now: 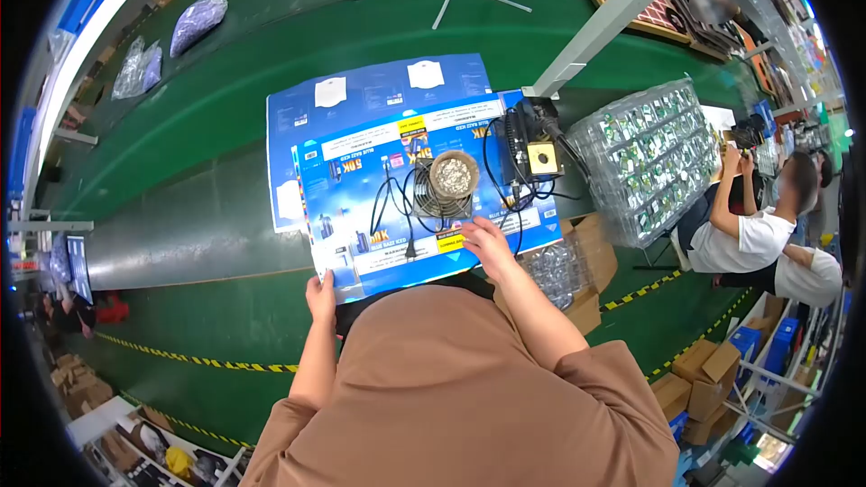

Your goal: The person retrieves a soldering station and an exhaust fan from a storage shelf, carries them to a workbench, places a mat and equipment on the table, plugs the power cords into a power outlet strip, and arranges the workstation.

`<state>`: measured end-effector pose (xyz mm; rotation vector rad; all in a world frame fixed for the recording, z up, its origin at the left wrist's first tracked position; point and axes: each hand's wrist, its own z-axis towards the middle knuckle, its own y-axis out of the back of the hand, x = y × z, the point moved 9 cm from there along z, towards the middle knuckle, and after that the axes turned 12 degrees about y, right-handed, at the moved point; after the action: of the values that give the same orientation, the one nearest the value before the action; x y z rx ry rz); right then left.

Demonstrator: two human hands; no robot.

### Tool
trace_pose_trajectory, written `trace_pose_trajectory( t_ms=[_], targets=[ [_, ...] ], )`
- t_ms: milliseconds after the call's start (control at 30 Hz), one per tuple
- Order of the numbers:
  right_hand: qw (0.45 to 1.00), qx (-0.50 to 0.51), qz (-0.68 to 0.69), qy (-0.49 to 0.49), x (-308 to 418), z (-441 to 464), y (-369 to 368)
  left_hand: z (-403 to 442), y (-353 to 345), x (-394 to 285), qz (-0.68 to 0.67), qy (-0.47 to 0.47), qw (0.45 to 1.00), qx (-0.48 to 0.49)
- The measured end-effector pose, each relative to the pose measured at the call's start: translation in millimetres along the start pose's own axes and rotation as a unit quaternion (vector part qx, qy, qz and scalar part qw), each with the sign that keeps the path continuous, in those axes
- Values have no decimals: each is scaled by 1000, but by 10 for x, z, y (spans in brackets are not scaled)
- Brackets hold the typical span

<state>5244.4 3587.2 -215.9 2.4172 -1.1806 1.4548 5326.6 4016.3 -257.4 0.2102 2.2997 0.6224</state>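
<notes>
A blue printed cardboard sheet (361,189) lies on the bench in front of me, over another blue sheet (293,117). My left hand (320,296) grips its near left corner, thumb on top. On the sheet, a round tub (454,175) of small silvery pieces stands on or against a fan with a wire guard (428,203). My right hand (487,245) is at the sheet's near edge beside the fan's corner, fingers stretched out; whether they touch the fan is unclear. A black cable (388,207) lies left of the fan. Right of it stands a black device with a yellow panel (543,160).
Clear stacked trays of green circuit boards (640,158) stand at the right. An open carton with clear plastic parts (559,272) is below them. A grey post (604,22) rises behind the bench. A co-worker in white (758,239) sits at far right.
</notes>
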Motion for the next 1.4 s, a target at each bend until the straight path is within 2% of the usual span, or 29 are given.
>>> trace_pose_trajectory(
  t_ms=[33, 100, 133, 233, 300, 367, 400, 433, 500, 600, 733, 833, 933, 967, 1100, 1167, 1200, 1267, 1300, 1367, 1400],
  targets=[
    [1000, 1, -1, -2, -17, 0, -26, -2, 21, -38, 0, 2, 1000, -2],
    [999, 9, 42, -16, -31, 31, -110, -18, -104, -174, -7, -11, 996, 86],
    [998, 9, 54, -18, -46, 64, -120, -40, -93, -297, -20, -70, 995, 65],
    [996, -10, 87, -5, -85, 91, -122, -28, -102, -295, -4, -41, 997, 58],
    [995, -17, 97, -3, -99, 94, -144, 55, -73, -300, 35, -60, 997, 26],
    [994, -30, 103, 4, -120, 87, -142, -20, -24, -544, 70, -125, 989, -28],
    [994, -30, 104, 11, -137, 92, -146, -66, -26, -617, 62, -112, 992, -12],
    [994, -30, 105, 17, -149, 110, -154, -22, -7, -650, 65, -138, 988, -38],
    [994, -20, 109, 22, -161, 132, -179, 149, -62, -581, 44, -76, 996, 21],
    [995, -14, 98, 23, -117, 117, -234, 156, -91, -715, -8, -101, 994, 45],
    [996, -11, 83, 39, -79, 170, -265, 203, -138, -651, -61, -74, 994, 47],
    [996, -13, 80, 42, -55, 189, -271, 277, -140, -580, -14, -72, 997, 17],
    [996, -29, 65, 48, -58, 115, -264, 371, -173, -496, -2, -48, 998, 35],
    [997, -48, 49, 30, -99, 27, -246, 388, -173, -481, -1, -48, 998, 39],
    [992, 6, -123, -2, -384, -376, -182, 276, -178, -592, -47, -44, 996, 64],
    [986, 53, -150, -44, -592, -462, -104, 295, -175, -584, -28, -37, 996, 80],
    [986, 51, -150, -43, -606, -462, -36, 277, -176, -567, -37, -14, 996, 84],
    [980, 25, -172, -99, -641, -529, 89, 296, -177, -554, -37, -18, 996, 79],
    [980, 21, -171, -97, -624, -556, 110, 308, -170, -559, -37, -21, 996, 74],
    [984, -52, -101, -137, -646, -626, 225, 324, -166, -568, -33, -26, 996, 74],
    [988, -54, -74, -128, -657, -614, 235, 329, -159, -560, -29, -27, 997, 70]
  ],
)
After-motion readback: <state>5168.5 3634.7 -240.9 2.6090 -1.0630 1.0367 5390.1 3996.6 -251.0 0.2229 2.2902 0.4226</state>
